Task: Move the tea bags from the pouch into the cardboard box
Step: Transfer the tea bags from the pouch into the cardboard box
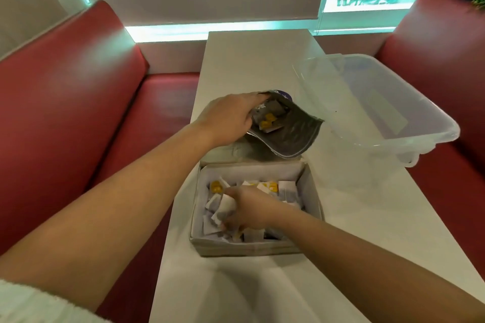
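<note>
The left hand (225,118) has its fingers (258,98) curled over the rim of the pouch (294,136), with a few tea bags (269,120) just inside. The right hand (252,210) has its fingers clamped on more tea bags inside the box (249,248) on the bench (262,60).

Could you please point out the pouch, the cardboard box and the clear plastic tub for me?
pouch (294,136): head view, on its grey inner lining.
cardboard box (231,248): head view, on its near front wall.
clear plastic tub (380,113): head view, on its bare floor.
</note>
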Demonstrator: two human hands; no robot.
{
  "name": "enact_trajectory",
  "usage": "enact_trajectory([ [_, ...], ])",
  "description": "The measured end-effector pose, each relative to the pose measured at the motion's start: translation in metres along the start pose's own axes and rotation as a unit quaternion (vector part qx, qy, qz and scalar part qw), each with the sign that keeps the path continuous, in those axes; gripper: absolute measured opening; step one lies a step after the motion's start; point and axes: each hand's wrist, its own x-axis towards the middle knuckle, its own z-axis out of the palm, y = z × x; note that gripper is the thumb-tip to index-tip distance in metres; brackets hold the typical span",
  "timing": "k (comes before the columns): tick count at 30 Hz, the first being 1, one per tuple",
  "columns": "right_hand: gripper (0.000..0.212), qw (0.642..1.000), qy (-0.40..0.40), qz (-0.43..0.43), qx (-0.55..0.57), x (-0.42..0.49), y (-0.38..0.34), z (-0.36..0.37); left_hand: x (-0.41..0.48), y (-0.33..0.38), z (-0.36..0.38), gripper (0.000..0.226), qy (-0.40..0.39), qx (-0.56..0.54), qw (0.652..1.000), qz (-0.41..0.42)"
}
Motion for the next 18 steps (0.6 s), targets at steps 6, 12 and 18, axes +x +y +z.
enact_trajectory([
  [6, 0.045, 0.998, 0.024, -0.013, -0.051, 0.013, 0.010, 0.020, 0.002, -0.001, -0.001, 0.058, -0.001, -0.005, 1.000, -0.002],
  [12, 0.043, 0.971, 0.005, -0.087, -0.224, 0.015, 0.001, 0.026, 0.002, -0.002, 0.000, 0.056, -0.010, -0.005, 1.000, -0.002],
  [18, 0.041, 0.954, 0.108, -0.140, -0.241, 0.006, -0.002, 0.012, 0.002, -0.003, -0.002, 0.056, -0.013, -0.003, 1.000, -0.006],
])
